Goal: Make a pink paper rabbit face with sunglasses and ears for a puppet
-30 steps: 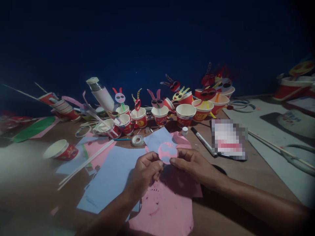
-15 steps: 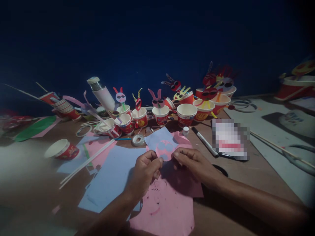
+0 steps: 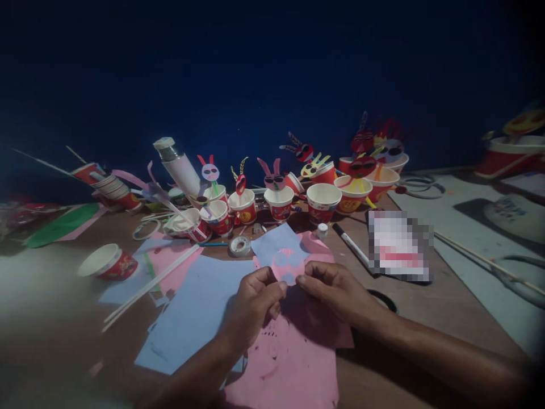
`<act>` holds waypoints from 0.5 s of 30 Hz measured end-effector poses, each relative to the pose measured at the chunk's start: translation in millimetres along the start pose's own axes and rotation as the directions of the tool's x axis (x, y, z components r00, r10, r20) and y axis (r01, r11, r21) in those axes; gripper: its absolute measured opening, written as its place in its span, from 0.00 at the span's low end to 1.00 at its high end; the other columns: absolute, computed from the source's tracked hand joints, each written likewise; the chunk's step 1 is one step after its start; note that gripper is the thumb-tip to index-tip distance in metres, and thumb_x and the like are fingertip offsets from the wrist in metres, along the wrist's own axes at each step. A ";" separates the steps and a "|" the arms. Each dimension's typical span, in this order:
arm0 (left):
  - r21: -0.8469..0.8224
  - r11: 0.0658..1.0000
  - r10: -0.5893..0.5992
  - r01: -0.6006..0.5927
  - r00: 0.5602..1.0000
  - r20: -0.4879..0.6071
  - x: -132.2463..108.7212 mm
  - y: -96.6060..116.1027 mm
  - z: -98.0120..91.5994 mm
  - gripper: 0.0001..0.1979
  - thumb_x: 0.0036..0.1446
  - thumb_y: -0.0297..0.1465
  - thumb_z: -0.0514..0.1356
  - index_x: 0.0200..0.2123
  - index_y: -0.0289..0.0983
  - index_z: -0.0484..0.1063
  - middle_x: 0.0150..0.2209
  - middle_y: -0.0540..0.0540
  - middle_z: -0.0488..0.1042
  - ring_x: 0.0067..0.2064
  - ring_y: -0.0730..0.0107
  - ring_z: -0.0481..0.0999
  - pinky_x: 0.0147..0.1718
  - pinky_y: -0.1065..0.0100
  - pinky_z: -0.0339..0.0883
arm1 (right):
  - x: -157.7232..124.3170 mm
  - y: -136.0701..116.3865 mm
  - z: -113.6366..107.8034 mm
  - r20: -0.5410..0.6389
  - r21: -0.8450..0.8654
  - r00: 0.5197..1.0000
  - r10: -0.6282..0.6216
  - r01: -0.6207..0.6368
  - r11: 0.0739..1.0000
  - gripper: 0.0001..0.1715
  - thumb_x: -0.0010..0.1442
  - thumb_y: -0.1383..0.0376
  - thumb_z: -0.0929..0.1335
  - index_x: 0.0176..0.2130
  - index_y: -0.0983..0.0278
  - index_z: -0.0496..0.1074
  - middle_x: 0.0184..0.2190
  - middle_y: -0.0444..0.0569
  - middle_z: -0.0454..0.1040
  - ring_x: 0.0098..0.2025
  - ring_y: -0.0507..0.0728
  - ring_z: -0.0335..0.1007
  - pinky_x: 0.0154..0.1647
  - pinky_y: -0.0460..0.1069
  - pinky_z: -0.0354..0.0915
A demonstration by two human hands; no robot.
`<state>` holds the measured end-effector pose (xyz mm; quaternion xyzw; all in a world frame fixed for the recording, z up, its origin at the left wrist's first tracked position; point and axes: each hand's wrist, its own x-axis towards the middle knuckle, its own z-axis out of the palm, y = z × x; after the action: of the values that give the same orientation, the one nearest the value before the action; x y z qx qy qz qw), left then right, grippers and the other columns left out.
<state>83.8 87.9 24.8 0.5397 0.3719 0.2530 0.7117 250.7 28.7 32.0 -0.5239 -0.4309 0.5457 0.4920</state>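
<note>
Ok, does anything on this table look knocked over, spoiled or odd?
Yes. At the left, a paper cup appears to lie on its side, mouth leftward, whereas the middle cups stand upright. The pink sheet in front also has scattered dark marks.

The pink disc [image 3: 288, 266] is matt paper, the bottle's collar [image 3: 169, 153] shiny metal.

Item: bare left hand [image 3: 256, 298]; bare right hand [image 3: 336, 287]; two bare, slim forearms [image 3: 426, 347], narrowing handward (elbow ends dim, from where I stand).
</note>
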 end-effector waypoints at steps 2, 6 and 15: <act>-0.015 1.000 0.010 -0.010 1.000 0.013 -0.2 0.8 -0.4 0.10 0.54 0.36 0.60 0.30 0.35 0.67 0.18 0.55 0.63 0.15 0.83 0.52 0.14 0.75 0.44 | -0.8 -1.5 0.2 0.006 -0.022 1.000 0.019 -0.019 1.000 0.20 0.54 0.52 0.67 0.22 0.63 0.60 0.15 0.38 0.61 0.16 0.47 0.56 0.18 0.44 0.50; -0.034 0.999 0.039 -0.039 0.999 0.000 0.5 2.7 0.1 0.10 0.55 0.36 0.59 0.29 0.36 0.65 0.18 0.56 0.63 0.14 0.84 0.52 0.13 0.75 0.43 | -2.9 -3.4 1.9 0.016 -0.074 1.000 0.002 -0.001 0.997 0.20 0.55 0.53 0.66 0.21 0.63 0.60 0.15 0.38 0.62 0.18 0.47 0.56 0.20 0.44 0.52; 0.011 0.998 0.057 -0.057 0.998 -0.017 0.5 4.3 0.6 0.10 0.56 0.38 0.59 0.31 0.36 0.65 0.14 0.58 0.57 0.14 0.83 0.50 0.14 0.76 0.42 | -4.5 -2.9 2.1 0.033 -0.096 0.999 0.002 0.001 0.995 0.20 0.57 0.54 0.65 0.22 0.63 0.61 0.17 0.39 0.63 0.20 0.48 0.56 0.22 0.44 0.53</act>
<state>84.8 89.2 28.9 0.5517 0.3638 0.2757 0.6980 248.7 24.8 35.7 -0.5381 -0.4647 0.5328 0.4589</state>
